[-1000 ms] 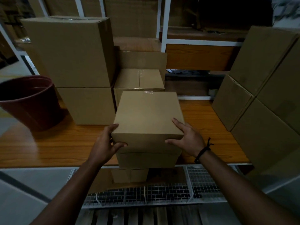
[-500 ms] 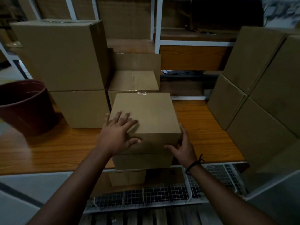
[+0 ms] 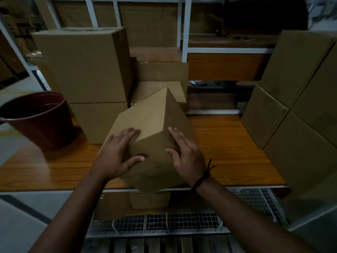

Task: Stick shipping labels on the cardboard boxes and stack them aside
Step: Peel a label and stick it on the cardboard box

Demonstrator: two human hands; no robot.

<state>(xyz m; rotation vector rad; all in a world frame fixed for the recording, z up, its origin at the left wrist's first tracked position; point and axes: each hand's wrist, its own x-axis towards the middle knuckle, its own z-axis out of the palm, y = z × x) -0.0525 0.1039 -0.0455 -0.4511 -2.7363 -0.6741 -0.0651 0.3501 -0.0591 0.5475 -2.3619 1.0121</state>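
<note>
While tipped up on one corner, the cardboard box [image 3: 151, 123] sits dead centre over the front edge of the wooden table [image 3: 228, 152], three faces showing. It's plain brown corrugated card with sharp edges, no label or print on the faces I can see, and the top face is lit paler than the two shadowed ones. Can't tell whether its low corner rests on the table edge.

My left hand [image 3: 118, 154] lies flat on the 9 o'clock face, fingers straight and spread, thumb across the near face. My right hand [image 3: 186, 157] presses the 3 o'clock face, fingers straight, thumb on the near face, with a black wrist cord [image 3: 202, 178]. Neither hand curls round anything.

There's a dark red bucket [image 3: 36, 119] at 9 o'clock, a tall box stack [image 3: 82, 70] at 10 to 11, smaller boxes [image 3: 160, 73] at 12 behind, and leaning boxes [image 3: 291, 115] at 3.
</note>
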